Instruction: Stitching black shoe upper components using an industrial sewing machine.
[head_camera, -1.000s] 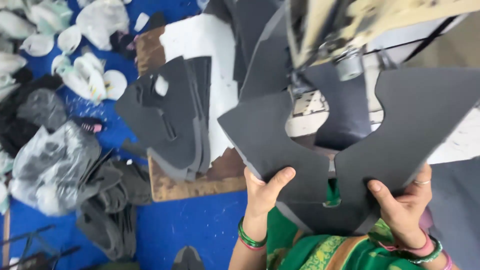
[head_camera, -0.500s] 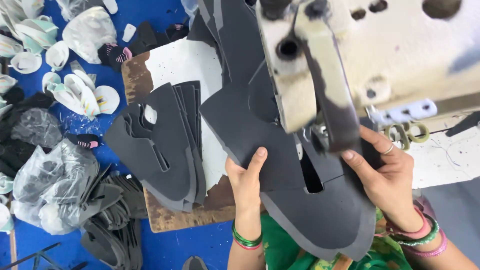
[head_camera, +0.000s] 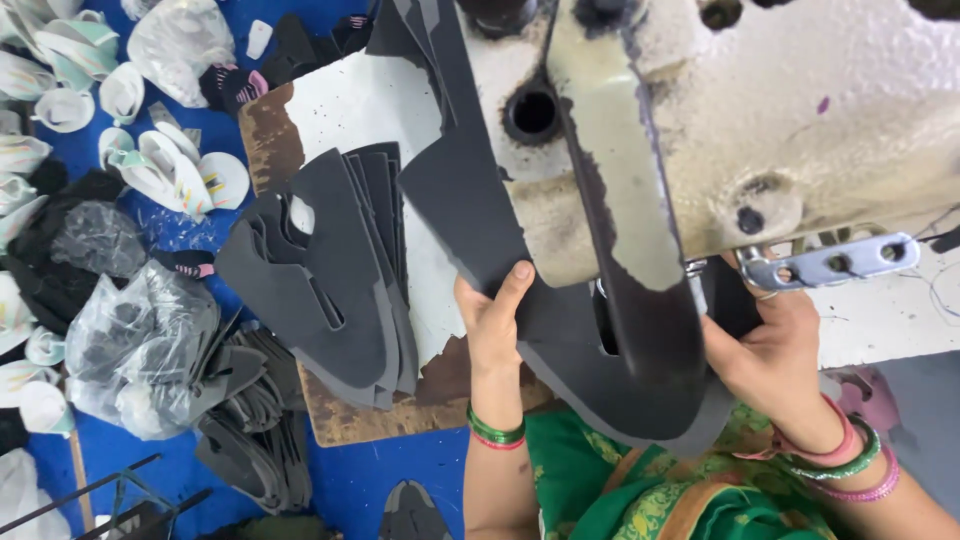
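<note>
Close under my chin, I am gripping one dark grey cut piece (head_camera: 500, 230) with both hands: my left hand (head_camera: 492, 325) is pinching its left edge, thumb on top, and my right hand (head_camera: 765, 345) is clamping its right side beneath the cream sewing machine head (head_camera: 760, 120). Just left, a fanned stack of grey pieces (head_camera: 330, 280) is lying on a worn board (head_camera: 345, 415). Beyond, the blue floor (head_camera: 360, 480) is carrying plastic bags (head_camera: 130, 350) and white shoe parts (head_camera: 160, 165). Since a moment ago, the machine head is filling more of my view.
</note>
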